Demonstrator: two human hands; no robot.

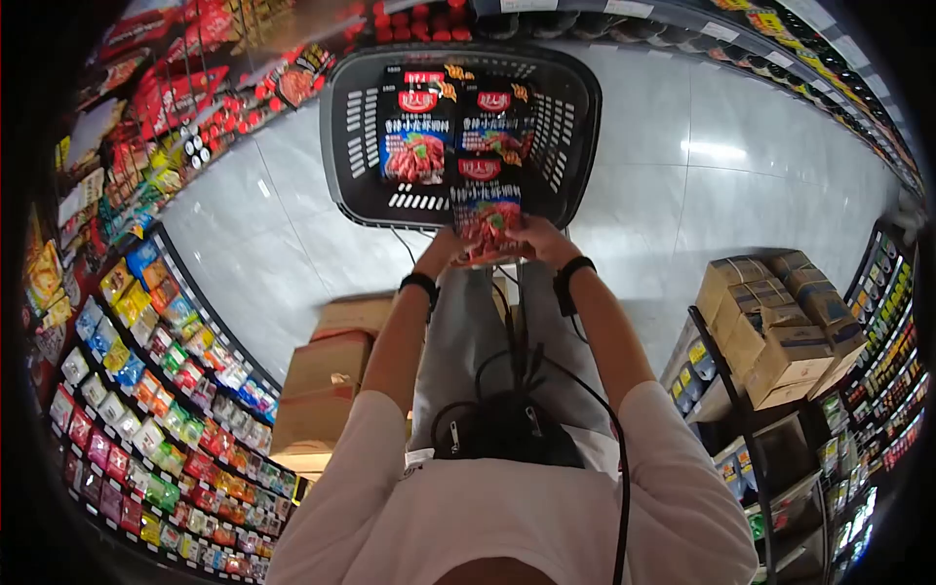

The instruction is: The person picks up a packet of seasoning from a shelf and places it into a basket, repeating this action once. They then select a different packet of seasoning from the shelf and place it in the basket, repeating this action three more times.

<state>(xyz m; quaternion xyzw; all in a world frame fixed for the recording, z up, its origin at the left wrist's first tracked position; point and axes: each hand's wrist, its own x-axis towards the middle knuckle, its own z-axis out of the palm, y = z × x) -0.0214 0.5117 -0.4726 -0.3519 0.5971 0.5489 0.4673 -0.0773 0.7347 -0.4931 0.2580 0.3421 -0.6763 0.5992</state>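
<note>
Between my two hands is a seasoning packet (487, 210), black and blue with a red label and a picture of crayfish. My left hand (447, 249) grips its lower left edge, and my right hand (542, 241) grips its lower right edge. The packet is over the near rim of a black shopping basket (341, 185). Inside the basket lie several matching packets, among them a left packet (414, 146) and a right packet (495, 119). The held packet partly covers those behind it.
Cardboard boxes (327, 385) stand at my left, and more boxes (770, 322) sit on a rack at my right. Shelves of small colourful packets (166, 409) curve along the left. A shelf edge (673, 24) runs along the far side. Grey floor tiles (663, 146) surround the basket.
</note>
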